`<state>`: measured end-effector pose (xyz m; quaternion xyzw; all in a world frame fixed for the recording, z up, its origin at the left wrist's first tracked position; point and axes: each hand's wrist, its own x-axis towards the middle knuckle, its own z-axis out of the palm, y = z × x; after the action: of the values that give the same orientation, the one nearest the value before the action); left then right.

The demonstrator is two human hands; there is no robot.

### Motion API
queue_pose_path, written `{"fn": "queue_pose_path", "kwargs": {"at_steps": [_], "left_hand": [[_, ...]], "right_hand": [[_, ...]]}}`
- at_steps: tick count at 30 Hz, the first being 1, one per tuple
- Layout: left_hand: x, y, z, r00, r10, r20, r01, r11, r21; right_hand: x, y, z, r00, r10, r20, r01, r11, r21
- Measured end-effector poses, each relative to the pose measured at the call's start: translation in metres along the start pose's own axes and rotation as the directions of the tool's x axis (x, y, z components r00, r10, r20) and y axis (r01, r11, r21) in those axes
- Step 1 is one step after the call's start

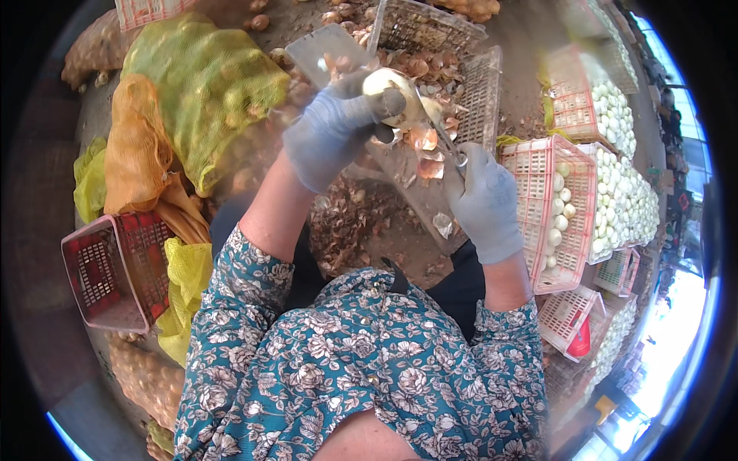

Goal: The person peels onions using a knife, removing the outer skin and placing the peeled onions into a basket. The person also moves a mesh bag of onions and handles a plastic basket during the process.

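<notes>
My left hand, in a grey-blue work glove with dark fingertips, holds a pale, partly peeled onion up in front of me. In my right hand, also gloved, is a knife. Its blade runs up along the right side of the onion and appears to touch it. Loose brown onion skins show just below the blade. Beneath both hands lies a worn board with bits of skin on it. The glove hides part of the onion.
To my right stands a pink-and-white plastic crate with some peeled onions; fuller crates of peeled onions are beyond. Onion skins litter the floor. At left are a yellow-green mesh sack of onions, an orange mesh sack and a red crate.
</notes>
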<state>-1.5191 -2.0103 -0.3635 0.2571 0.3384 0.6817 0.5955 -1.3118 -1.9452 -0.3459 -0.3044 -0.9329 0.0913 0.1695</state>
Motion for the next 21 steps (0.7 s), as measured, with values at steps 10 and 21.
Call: {"fn": "queue_pose_path", "kwargs": {"at_steps": [10, 21], "left_hand": [[0.004, -0.007, 0.000, 1.000, -0.004, 0.004, 0.003, 0.999, 0.051], [0.006, -0.001, 0.006, 0.973, -0.051, -0.227, 0.075, 0.992, 0.098]], "right_hand": [[0.002, 0.001, -0.001, 0.927, 0.353, 0.130, -0.367, 0.773, 0.517], [0.062, 0.050, 0.042, 0.764, 0.613, 0.200, -0.357, 0.144, 0.923]]}}
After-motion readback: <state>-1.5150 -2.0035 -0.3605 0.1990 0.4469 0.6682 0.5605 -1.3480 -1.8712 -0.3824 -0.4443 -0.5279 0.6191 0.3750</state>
